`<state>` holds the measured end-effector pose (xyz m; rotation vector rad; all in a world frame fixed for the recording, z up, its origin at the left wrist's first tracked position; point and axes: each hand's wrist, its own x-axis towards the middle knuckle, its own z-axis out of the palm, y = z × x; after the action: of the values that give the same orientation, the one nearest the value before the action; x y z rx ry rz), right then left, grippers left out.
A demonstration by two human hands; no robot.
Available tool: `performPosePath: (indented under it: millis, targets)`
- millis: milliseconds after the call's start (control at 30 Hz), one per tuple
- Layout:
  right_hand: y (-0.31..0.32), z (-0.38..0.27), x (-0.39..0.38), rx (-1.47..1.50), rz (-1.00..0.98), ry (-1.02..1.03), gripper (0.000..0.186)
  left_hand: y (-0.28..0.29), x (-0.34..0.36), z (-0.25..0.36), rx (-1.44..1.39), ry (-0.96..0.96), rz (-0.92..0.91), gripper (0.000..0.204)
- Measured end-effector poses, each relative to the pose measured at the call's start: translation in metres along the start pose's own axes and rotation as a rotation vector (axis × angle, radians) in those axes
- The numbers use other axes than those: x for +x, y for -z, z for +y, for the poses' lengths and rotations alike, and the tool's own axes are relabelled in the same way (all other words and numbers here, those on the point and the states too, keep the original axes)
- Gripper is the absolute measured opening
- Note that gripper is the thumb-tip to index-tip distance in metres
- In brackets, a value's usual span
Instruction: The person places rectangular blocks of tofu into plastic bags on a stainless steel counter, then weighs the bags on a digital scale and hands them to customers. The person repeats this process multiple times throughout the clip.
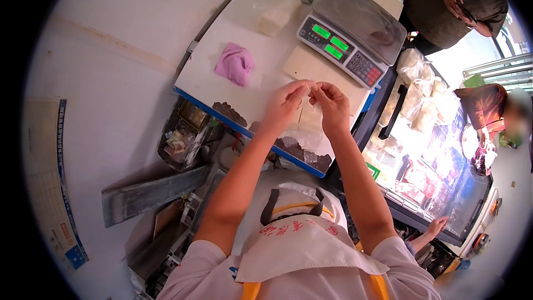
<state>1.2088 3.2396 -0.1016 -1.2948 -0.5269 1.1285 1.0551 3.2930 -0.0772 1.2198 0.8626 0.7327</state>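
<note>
Over the white counter (194, 80), my left hand (284, 104) and my right hand (331, 104) meet with their fingertips close together. Both are closed in a pinch on what looks like a thin clear plastic bag (307, 125), hanging below the fingers toward the counter's front edge. The film is hard to make out against the pale surface, and its contents cannot be told. Just beyond my hands lies a flat beige board (311, 66). Behind it stands a digital scale (333, 44) with green displays and a bare metal pan.
A crumpled pink cloth (235, 64) lies left of my hands, with a bag of pale food (275, 19) farther back. On the right, a lit display case (408, 161) carries several filled bags (413, 97). People stand beyond it; one hand (437, 226) touches the case.
</note>
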Motion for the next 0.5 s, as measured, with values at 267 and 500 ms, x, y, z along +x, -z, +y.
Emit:
performPosePath:
  millis: [267,500]
  targets:
    - [0.001,0.012,-0.006,-0.095,-0.108,0.022,0.025,-0.009,0.01,-0.038,-0.238,0.042,0.103,0.042]
    - [-0.009,0.005,-0.018,-0.273,-0.113,0.113,0.03,-0.017,0.01,-0.035,-0.169,0.005,0.176,0.026]
